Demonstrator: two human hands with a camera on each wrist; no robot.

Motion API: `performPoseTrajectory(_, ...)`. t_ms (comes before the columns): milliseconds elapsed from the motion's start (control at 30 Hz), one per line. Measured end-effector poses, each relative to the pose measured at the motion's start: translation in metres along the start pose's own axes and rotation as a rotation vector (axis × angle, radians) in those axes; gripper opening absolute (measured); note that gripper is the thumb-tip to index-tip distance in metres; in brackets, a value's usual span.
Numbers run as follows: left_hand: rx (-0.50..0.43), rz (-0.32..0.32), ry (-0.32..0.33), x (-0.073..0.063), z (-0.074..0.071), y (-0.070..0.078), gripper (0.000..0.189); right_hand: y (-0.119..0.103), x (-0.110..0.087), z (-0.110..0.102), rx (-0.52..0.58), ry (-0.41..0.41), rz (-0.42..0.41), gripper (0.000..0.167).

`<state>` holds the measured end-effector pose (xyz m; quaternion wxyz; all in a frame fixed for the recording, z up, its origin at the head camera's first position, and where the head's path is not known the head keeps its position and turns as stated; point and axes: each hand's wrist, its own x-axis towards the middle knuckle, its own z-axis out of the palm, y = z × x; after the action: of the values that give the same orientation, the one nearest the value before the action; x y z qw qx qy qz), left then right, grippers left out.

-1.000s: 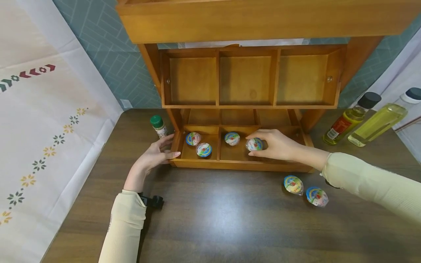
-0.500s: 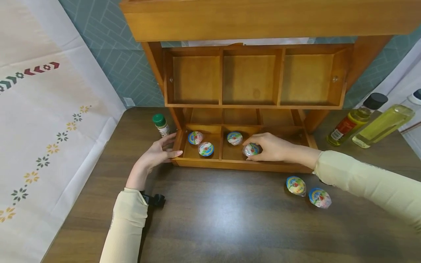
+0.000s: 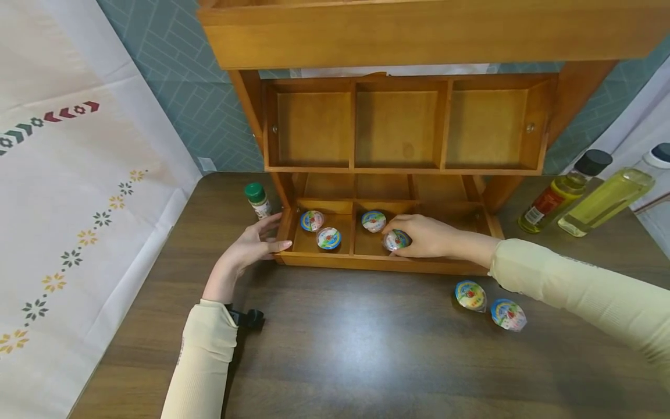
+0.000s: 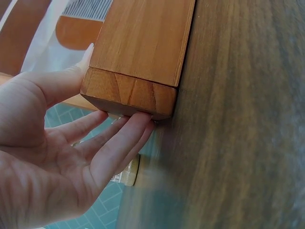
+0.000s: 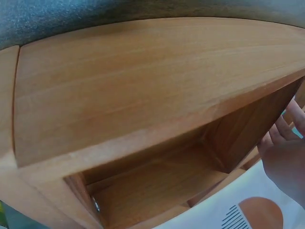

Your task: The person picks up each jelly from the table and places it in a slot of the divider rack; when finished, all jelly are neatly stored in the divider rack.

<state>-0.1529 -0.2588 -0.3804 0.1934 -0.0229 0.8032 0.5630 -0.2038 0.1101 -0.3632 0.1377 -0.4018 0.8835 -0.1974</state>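
In the head view my right hand (image 3: 426, 235) pinches a small jelly cup (image 3: 394, 240) between thumb and fingers, low in the middle compartment of the wooden shelf's bottom tray. Beside it lies another jelly cup (image 3: 374, 221). The left compartment has two more, a pink-lidded cup (image 3: 312, 220) and a blue-rimmed cup (image 3: 328, 238). My left hand (image 3: 256, 244) grips the left end of the wooden shelf (image 4: 143, 47), thumb over the rim and fingers against the outer side. The right wrist view shows only part of my right hand (image 5: 286, 157), and the cup is hidden there.
Two jelly cups, one yellow-lidded (image 3: 470, 295) and one pink and blue (image 3: 508, 315), lie on the table (image 3: 335, 361) in front. A green-capped seasoning jar (image 3: 257, 201) stands at left. Two oil bottles, one red-labelled (image 3: 555, 198) and one clear (image 3: 607, 198), stand at right.
My right hand has moved the jelly cup a little left and toward the tray's front, nearer the other cup in the middle compartment. The left hand keeps its hold on the shelf's end.
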Motion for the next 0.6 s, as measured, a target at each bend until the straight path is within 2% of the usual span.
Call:
performPoseTrajectory(267,-0.002,0.005,-0.007,0.003,0.002,-0.001,0.081,0.002,-0.011,-0.005,-0.037,0.045,-0.012,0.049)
performPoseTrajectory(600,-0.001,0.001,0.0,-0.002,0.001,0.0,0.079,0.002,-0.045,-0.019,-0.047,0.151,-0.096,0.041)
